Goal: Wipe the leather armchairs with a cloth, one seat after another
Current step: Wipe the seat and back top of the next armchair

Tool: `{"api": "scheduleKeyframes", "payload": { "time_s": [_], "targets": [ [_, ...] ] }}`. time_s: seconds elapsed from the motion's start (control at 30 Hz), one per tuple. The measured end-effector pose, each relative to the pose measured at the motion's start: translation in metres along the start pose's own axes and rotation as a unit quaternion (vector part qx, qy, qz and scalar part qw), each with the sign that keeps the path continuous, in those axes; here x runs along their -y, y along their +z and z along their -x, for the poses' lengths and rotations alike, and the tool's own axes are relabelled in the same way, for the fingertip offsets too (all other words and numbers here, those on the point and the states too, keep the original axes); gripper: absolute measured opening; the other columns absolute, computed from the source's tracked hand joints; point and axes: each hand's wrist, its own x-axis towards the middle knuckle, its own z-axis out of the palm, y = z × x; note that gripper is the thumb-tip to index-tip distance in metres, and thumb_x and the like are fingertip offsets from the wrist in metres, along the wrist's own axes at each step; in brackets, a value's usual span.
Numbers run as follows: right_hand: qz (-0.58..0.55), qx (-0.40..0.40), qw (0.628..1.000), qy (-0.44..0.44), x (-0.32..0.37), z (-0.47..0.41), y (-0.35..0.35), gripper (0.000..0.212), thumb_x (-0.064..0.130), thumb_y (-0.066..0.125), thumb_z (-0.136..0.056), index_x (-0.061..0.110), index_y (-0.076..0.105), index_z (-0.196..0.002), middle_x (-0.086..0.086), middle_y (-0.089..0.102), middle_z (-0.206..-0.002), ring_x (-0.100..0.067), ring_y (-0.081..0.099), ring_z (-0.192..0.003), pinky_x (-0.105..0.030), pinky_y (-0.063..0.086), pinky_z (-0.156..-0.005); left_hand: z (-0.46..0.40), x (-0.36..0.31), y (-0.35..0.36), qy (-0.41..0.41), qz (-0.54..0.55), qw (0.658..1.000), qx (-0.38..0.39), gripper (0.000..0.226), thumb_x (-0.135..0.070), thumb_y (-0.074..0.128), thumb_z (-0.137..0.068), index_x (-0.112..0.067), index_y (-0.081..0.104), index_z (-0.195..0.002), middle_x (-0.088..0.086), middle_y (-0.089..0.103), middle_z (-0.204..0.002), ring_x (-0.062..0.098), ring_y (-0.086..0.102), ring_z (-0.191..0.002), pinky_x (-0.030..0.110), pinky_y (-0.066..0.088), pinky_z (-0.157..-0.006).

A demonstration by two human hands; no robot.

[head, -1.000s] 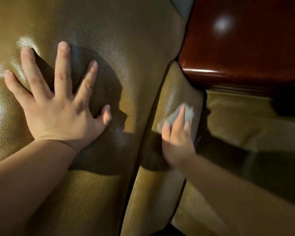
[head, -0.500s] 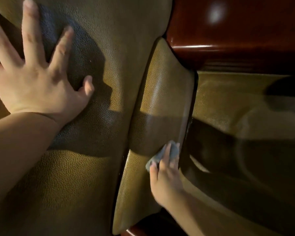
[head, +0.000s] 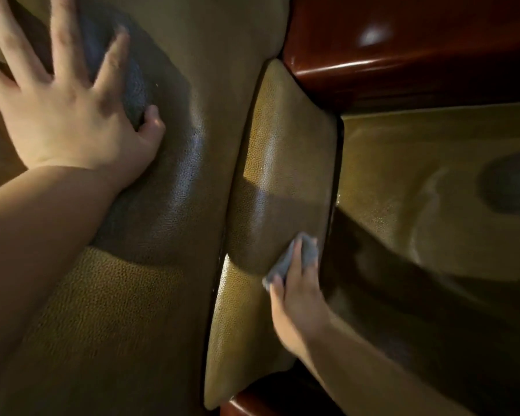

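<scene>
On leather side panel [head: 282, 175], right hand [head: 297, 298] pressing grey cloth [head: 305, 256], left hand [head: 66, 115] splayed flat on backrest [head: 192, 85]

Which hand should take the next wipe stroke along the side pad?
Right. The right hand already presses the grey cloth against the side pad. The left hand lies spread flat on the big leather cushion, away from the cloth, apparently bracing.

cloth [head: 308, 256] on armrest pad [head: 285, 163], cushion [head: 168, 295] left
</scene>
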Motion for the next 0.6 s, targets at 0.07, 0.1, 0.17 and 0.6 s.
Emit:
{"api": "scheduleKeyframes", "payload": {
  "time_s": [0.07, 0.1, 0.17, 0.6],
  "targets": [
    [0.041, -0.001, 0.999, 0.006, -0.003, 0.019, 0.013, 0.075, 0.064, 0.009, -0.102, 0.030, -0.016, -0.164, -0.005, -0.015, -0.171, -0.031, 0.018, -0.158, -0.044, 0.045, -0.115, 0.007, -0.014, -0.015, -0.003, -0.027, 1.000, 0.014, 0.080, -0.067, 0.039, -0.089, -0.038, 0.022, -0.161, 0.001, -0.002, -0.176, 0.057, 0.016, -0.153, 0.078, 0.030, -0.111],
    [0.053, 0.000, 0.999, 0.003, -0.001, 0.018, 0.014, 0.076, 0.064, 0.009, -0.101, 0.027, -0.015, -0.164, -0.007, -0.016, -0.171, -0.030, 0.010, -0.160, -0.044, 0.042, -0.117, 0.013, -0.022, -0.021, 0.003, -0.047, 0.999, 0.018, 0.080, -0.067, 0.038, -0.089, -0.034, 0.027, -0.161, 0.005, 0.002, -0.176, 0.057, 0.013, -0.154, 0.080, 0.026, -0.112],
    [0.052, 0.003, 0.999, 0.001, 0.008, 0.000, -0.002, 0.077, 0.062, 0.012, -0.102, 0.027, -0.020, -0.162, -0.007, -0.023, -0.170, -0.025, -0.009, -0.160, -0.043, 0.028, -0.127, 0.026, -0.042, -0.021, 0.056, -0.097, 0.992, 0.055, 0.080, -0.067, 0.038, -0.089, -0.028, 0.037, -0.160, 0.013, 0.012, -0.174, 0.049, 0.006, -0.158, 0.080, 0.014, -0.117],
    [0.077, -0.055, 0.994, -0.051, -0.005, -0.112, -0.048, 0.077, 0.062, -0.003, -0.102, 0.020, -0.002, -0.166, -0.014, -0.005, -0.173, -0.031, 0.004, -0.160, -0.052, 0.023, -0.127, 0.058, -0.167, 0.093, 0.113, -0.057, 0.987, 0.101, 0.099, -0.068, 0.033, -0.093, -0.013, 0.004, -0.169, 0.024, 0.003, -0.174, 0.040, -0.003, -0.161, 0.059, -0.006, -0.129]
  ]
}}
